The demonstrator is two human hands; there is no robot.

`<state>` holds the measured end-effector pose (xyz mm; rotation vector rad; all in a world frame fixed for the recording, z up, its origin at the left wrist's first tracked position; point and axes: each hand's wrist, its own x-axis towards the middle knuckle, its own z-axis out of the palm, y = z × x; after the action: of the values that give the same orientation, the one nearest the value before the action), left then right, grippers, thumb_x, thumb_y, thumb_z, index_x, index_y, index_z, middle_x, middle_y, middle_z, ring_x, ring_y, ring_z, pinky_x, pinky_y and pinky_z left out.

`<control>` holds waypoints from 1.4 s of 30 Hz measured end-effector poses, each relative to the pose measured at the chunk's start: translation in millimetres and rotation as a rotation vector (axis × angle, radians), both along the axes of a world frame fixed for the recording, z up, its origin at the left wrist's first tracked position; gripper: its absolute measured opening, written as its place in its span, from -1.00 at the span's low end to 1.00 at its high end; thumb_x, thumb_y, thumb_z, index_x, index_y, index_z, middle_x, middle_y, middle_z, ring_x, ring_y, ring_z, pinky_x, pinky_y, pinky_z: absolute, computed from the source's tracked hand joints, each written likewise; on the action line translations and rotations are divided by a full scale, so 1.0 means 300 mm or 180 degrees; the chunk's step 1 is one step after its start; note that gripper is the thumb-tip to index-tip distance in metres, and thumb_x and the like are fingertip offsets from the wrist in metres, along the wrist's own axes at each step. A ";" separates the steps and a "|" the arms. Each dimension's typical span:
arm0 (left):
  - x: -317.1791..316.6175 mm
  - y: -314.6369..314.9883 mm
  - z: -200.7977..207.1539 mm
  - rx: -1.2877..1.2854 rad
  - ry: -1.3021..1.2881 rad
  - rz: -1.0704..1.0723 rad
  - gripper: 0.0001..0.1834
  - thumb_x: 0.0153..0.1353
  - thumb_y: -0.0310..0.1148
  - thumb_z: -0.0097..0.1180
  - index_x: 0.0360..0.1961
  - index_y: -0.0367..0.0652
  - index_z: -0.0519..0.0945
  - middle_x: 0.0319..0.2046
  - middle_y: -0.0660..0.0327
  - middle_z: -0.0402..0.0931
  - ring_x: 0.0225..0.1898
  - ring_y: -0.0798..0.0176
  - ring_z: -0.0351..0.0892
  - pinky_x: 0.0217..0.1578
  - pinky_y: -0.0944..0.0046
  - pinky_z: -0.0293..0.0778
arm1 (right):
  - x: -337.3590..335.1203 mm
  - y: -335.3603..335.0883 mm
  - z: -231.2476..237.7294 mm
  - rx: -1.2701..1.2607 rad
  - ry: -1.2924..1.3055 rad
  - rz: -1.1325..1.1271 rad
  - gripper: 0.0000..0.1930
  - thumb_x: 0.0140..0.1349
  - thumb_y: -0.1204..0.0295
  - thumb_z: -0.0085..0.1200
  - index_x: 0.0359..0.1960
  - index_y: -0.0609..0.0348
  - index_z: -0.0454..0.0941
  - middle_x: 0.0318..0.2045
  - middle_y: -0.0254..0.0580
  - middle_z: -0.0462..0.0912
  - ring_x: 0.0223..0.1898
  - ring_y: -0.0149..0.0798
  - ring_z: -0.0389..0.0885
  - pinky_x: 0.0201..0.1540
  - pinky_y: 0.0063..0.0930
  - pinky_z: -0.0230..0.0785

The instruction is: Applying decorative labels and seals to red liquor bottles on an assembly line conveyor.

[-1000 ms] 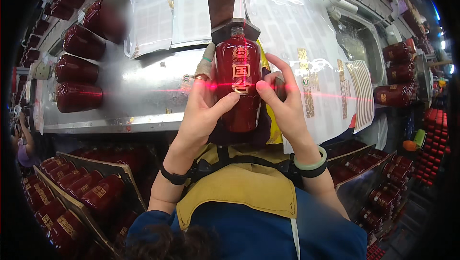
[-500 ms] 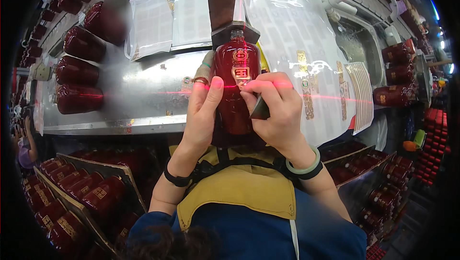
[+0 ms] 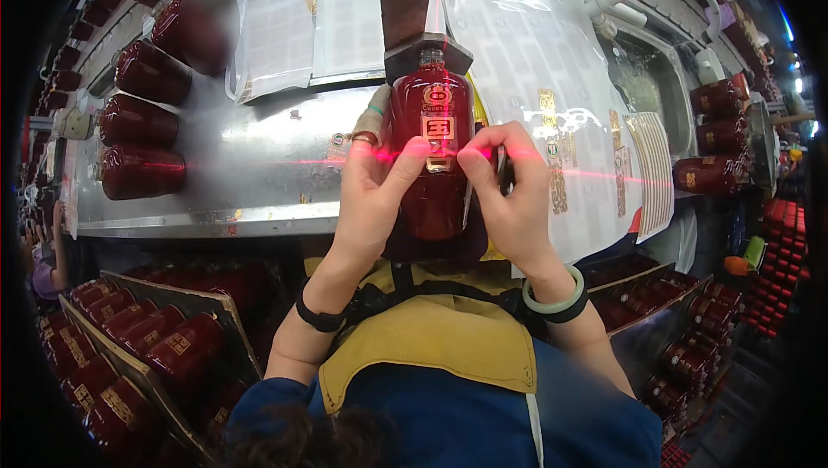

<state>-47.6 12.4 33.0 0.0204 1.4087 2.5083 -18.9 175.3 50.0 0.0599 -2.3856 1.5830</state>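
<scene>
A dark red glass bottle (image 3: pixel 434 201) lies with its neck pointing away from me, against a dark bracket (image 3: pixel 427 58). Gold labels run down its front, a square one (image 3: pixel 438 128) and a smaller one below. My left hand (image 3: pixel 371 192) grips the bottle's left side, its thumb pressed beside the lower label; one finger wears a cloth cover (image 3: pixel 373 114). My right hand (image 3: pixel 517 188) is curled at the bottle's right side, thumb and forefinger close to the glass. Between its fingers sits a dark flat piece (image 3: pixel 504 170), mostly hidden. A red laser line crosses bottle and both hands.
Translucent sheets with gold labels (image 3: pixel 552 131) cover the right of the metal bench (image 3: pixel 267 166); more sheets (image 3: pixel 274 45) lie back left. Red bottles (image 3: pixel 142 173) line the left side. Crates of bottles (image 3: pixel 181 343) stand below, both sides. A sink (image 3: pixel 647 80) with a pipe is at right.
My right hand has moved off the label to the bottle's right side, and the dark piece has turned. My left thumb has shifted right onto the lower label area, now lying on the bottle.
</scene>
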 end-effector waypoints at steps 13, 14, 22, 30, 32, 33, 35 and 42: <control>0.003 0.009 -0.006 -0.0504 0.0329 0.0135 -0.34 0.41 -0.53 0.16 0.43 -0.46 0.18 0.22 0.03 0.46 0.22 0.26 0.51 0.23 0.22 0.48 | -0.014 0.004 -0.058 -0.1192 -0.1220 0.0052 -0.65 0.25 0.30 0.41 -0.27 0.11 0.41 -0.44 -0.54 0.27 -0.39 -0.57 0.18 -0.35 -0.66 0.10; 0.004 0.010 -0.006 -0.0527 0.0383 0.0189 -0.33 0.42 -0.52 0.14 0.45 -0.45 0.15 0.23 0.03 0.46 0.23 0.27 0.49 0.24 0.23 0.47 | -0.014 0.003 -0.058 -0.1217 -0.1232 0.0044 -0.65 0.25 0.30 0.41 -0.26 0.11 0.41 -0.43 -0.55 0.27 -0.38 -0.57 0.18 -0.35 -0.66 0.10; 0.003 -0.020 -0.016 -0.0310 0.0017 -0.0039 -0.34 0.47 -0.49 0.07 0.49 -0.41 0.12 0.26 0.05 0.44 0.24 0.28 0.47 0.26 0.23 0.42 | -0.016 0.011 -0.076 -0.1523 -0.1304 0.0089 -0.65 0.25 0.30 0.42 -0.25 0.08 0.40 -0.41 -0.55 0.29 -0.37 -0.59 0.20 -0.34 -0.68 0.10; 0.021 -0.001 -0.042 -0.0833 0.0317 0.0086 -0.61 0.37 -0.35 0.29 0.07 -0.36 0.46 0.00 0.08 0.59 -0.02 0.33 0.60 -0.04 0.30 0.58 | -0.015 0.000 -0.065 -0.1553 -0.1329 0.0078 -0.65 0.23 0.33 0.42 -0.25 0.06 0.39 -0.38 -0.55 0.31 -0.37 -0.62 0.21 -0.34 -0.68 0.11; 0.023 -0.008 -0.066 -0.0942 0.0289 0.0092 -0.62 0.37 -0.35 0.29 0.05 -0.37 0.48 -0.02 0.09 0.59 -0.04 0.34 0.59 -0.07 0.31 0.57 | -0.016 -0.003 -0.063 -0.1563 -0.1266 0.0054 -0.65 0.23 0.33 0.43 -0.25 0.05 0.39 -0.38 -0.55 0.31 -0.36 -0.62 0.21 -0.33 -0.69 0.11; 0.025 -0.006 -0.057 -0.0943 0.0287 0.0088 -0.62 0.37 -0.35 0.29 0.05 -0.37 0.48 -0.02 0.09 0.59 -0.04 0.34 0.59 -0.07 0.31 0.57 | -0.015 -0.004 -0.067 -0.1564 -0.1267 0.0050 -0.65 0.23 0.33 0.43 -0.25 0.05 0.39 -0.38 -0.55 0.31 -0.36 -0.62 0.21 -0.33 -0.69 0.11; 0.029 -0.001 -0.031 -0.0907 0.0202 0.0092 -0.63 0.38 -0.35 0.28 0.04 -0.38 0.48 -0.04 0.10 0.59 -0.05 0.35 0.59 -0.05 0.31 0.56 | -0.015 -0.003 -0.075 -0.1589 -0.1206 0.0012 -0.64 0.22 0.33 0.44 -0.25 0.07 0.39 -0.39 -0.56 0.31 -0.36 -0.62 0.21 -0.33 -0.69 0.12; 0.025 -0.011 -0.027 -0.0697 0.0145 -0.0079 -0.60 0.44 -0.39 0.17 0.17 -0.39 0.42 0.03 0.10 0.57 0.03 0.33 0.57 0.06 0.29 0.52 | -0.016 0.053 -0.007 -0.1677 -0.1331 0.0242 -0.74 0.45 0.35 0.12 0.01 0.23 0.42 -0.24 -0.35 0.48 -0.24 -0.52 0.41 -0.15 -0.60 0.32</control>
<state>-40.0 9.2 24.9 0.0528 1.6826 2.3336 -23.8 191.2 47.9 -0.3182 -2.1619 2.4044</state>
